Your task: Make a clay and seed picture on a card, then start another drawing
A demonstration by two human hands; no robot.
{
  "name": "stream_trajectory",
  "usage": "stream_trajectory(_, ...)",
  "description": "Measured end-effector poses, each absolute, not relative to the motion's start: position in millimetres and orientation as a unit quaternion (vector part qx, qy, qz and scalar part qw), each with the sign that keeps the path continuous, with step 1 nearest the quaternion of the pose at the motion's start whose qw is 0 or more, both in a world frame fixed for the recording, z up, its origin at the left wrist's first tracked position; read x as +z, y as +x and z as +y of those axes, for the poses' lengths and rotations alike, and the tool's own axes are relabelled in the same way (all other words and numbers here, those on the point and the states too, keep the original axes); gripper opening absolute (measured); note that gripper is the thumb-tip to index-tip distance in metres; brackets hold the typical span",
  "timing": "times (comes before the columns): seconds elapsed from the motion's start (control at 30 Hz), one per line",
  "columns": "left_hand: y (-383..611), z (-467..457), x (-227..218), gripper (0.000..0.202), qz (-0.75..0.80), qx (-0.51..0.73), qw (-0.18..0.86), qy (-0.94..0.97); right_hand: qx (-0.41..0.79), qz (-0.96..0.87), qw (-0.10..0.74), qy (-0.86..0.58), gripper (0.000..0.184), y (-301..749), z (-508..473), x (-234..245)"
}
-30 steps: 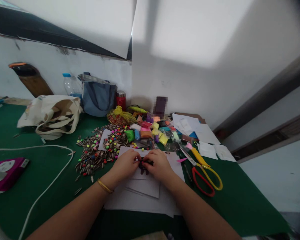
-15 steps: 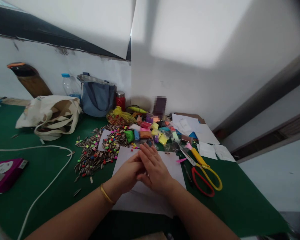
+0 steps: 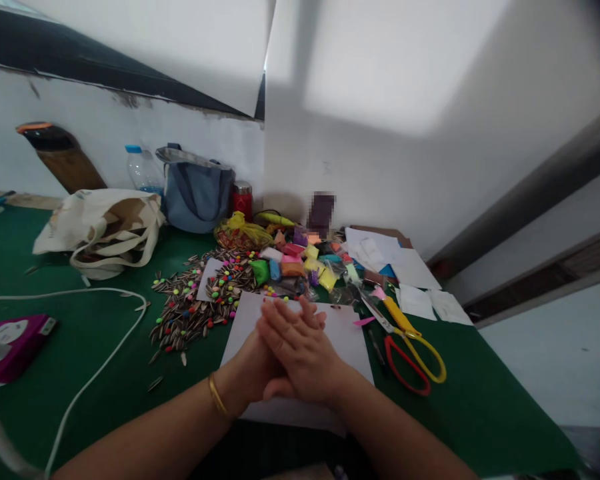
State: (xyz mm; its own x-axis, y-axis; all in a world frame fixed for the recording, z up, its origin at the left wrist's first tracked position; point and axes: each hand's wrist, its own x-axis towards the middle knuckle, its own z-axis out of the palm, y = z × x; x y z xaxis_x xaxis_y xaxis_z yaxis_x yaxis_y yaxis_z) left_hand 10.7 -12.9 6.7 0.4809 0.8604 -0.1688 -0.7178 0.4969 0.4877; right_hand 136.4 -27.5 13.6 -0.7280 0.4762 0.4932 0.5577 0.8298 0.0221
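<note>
My right hand [image 3: 300, 357] lies flat across my left hand [image 3: 254, 370], palm to palm, with the fingers of the two crossing at an angle. The right fingers are straight and close together. Only the left thumb side, wrist and some fingertips show; a gold bangle [image 3: 219, 398] circles that wrist. Whatever may be between the palms is hidden. Both hands are above a white sheet of paper [image 3: 353, 347] on the green tabletop [image 3: 480, 400]. Just beyond the fingers are small packets of coloured clay, among them a yellow packet [image 3: 327, 279] and a green packet [image 3: 260, 271].
Striped sunflower seeds [image 3: 185, 327] mixed with coloured beads spread at left. Scissors [image 3: 405, 333] with red and yellow handles and a black pen [image 3: 376, 347] lie right of the paper. Behind stand a canvas bag [image 3: 55, 233], a blue bag [image 3: 195, 200] and a red flask [image 3: 243, 201]. A white cable [image 3: 113, 363] curves at left.
My hands have slid against each other: the left fingertips now show past the right hand's far side. The right hand has come slightly nearer, covering more of the left.
</note>
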Motion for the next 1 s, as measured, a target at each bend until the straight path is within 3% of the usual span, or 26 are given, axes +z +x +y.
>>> stream_trajectory(0.1, -4, -10, 17, 0.078, 0.137, 0.369, 0.900, 0.189, -0.081, -0.909, 0.245, -0.327, 0.093, 144, -22, 11)
stream_trajectory(0.27, -17, 3, 20, 0.081, 0.173, 0.469, 0.843, 0.199, -0.036, -0.944, 0.235, -0.229, 0.084, 131, -30, 12)
stream_trajectory(0.4, -5, -7, 16, 0.082, 0.156, 0.399, 0.885, 0.184, -0.026, -0.930, 0.265, -0.252, 0.083, 134, -28, 13)
stream_trajectory(0.6, -10, -10, 31, 0.078, 0.167, 0.415, 0.867, 0.222, 0.004, -0.887, 0.310, -0.343, 0.039, 160, -10, 16)
stream_trajectory(0.77, -11, -4, 23, 0.054, 0.220, 0.451, 0.814, 0.293, 0.025, -0.839, 0.407, -0.361, 0.017, 164, -8, 13)
stream_trajectory(0.9, -9, -3, 17, 0.036, 0.287, 0.431, 0.716, 0.468, 0.029, -0.818, 0.432, -0.377, 0.013, 164, -8, 11)
stream_trajectory(1.0, -11, -1, 20, 0.029, 0.308, 0.424, 0.691, 0.497, 0.038, -0.808, 0.441, -0.388, 0.016, 164, -8, 11)
